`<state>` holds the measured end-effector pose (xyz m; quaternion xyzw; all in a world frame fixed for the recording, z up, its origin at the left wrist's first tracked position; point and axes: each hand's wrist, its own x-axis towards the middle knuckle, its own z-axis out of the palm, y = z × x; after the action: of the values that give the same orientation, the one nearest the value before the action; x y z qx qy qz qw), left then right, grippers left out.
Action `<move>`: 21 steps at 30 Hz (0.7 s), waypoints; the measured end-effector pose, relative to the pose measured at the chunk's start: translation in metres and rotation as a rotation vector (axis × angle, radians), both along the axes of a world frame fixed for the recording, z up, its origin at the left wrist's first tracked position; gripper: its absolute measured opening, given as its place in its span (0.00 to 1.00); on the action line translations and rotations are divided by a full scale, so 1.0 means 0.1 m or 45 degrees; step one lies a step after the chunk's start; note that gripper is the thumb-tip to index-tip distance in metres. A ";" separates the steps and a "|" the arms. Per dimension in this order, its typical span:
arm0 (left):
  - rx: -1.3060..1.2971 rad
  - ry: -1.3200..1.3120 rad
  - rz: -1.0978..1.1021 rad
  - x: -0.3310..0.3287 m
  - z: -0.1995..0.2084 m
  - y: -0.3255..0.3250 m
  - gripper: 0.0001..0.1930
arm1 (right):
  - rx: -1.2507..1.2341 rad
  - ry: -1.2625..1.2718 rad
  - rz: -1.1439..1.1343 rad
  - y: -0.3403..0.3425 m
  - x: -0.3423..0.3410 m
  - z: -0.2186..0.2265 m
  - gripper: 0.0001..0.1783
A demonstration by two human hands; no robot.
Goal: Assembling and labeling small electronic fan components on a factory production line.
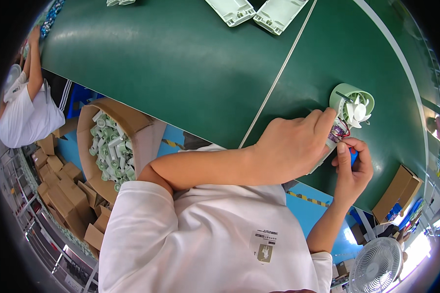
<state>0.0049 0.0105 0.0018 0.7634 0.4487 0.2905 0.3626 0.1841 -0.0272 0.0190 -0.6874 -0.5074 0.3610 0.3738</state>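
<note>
A pale green handheld fan (pixel 335 100) lies opened on the green work table, its white blades (pixel 358 112) showing inside the round head. Below the head, a small circuit board (pixel 337 131) with red and dark wires sits exposed in the handle. My left hand (pixel 296 146) reaches across and is closed over the handle, its fingers bent beside the board. Close by, my right hand (pixel 353 168) is closed around a blue cylinder (pixel 353 156) that looks like a battery, thumb and index finger by the wires. My fingers partly hide the handle and the cylinder.
Pale green shell halves (pixel 280 14) lie at the table's far side. A white cord (pixel 282 71) crosses the tabletop. Left of me stands a carton (pixel 144 139) full of green and white parts. A co-worker (pixel 32 112) is at far left; a white fan (pixel 375 266) stands lower right.
</note>
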 end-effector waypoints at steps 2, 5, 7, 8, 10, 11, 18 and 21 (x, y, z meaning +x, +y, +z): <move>0.005 0.003 -0.007 0.01 -0.01 0.00 0.28 | -0.071 0.041 -0.055 0.02 -0.07 0.05 0.09; -0.039 0.016 -0.038 -0.01 0.03 0.02 0.28 | -0.057 -0.033 -0.196 0.12 -0.16 0.17 0.13; -0.023 0.012 -0.031 0.01 0.01 0.01 0.28 | -0.227 0.014 -0.081 0.15 -0.09 0.22 0.14; -0.005 0.006 -0.016 0.02 0.00 0.00 0.29 | -0.226 0.013 -0.097 0.15 -0.10 0.23 0.14; -0.010 -0.021 -0.023 0.03 0.00 0.01 0.30 | -0.270 0.068 -0.081 0.15 -0.13 0.25 0.13; -0.016 -0.044 -0.013 0.03 0.00 0.01 0.30 | -0.261 0.071 -0.097 0.14 -0.14 0.25 0.13; -0.189 -0.085 -0.030 -0.06 0.07 -0.04 0.34 | -0.403 0.169 -0.049 0.10 -0.02 0.19 0.16; -0.039 -0.093 -0.057 -0.14 0.14 -0.17 0.39 | -0.325 0.492 -0.045 -0.01 0.01 0.24 0.18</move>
<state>-0.0094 -0.0063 0.0160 0.7564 0.4223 0.3031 0.3969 0.1851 -0.0280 0.0427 -0.6560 -0.3645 0.5404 0.3805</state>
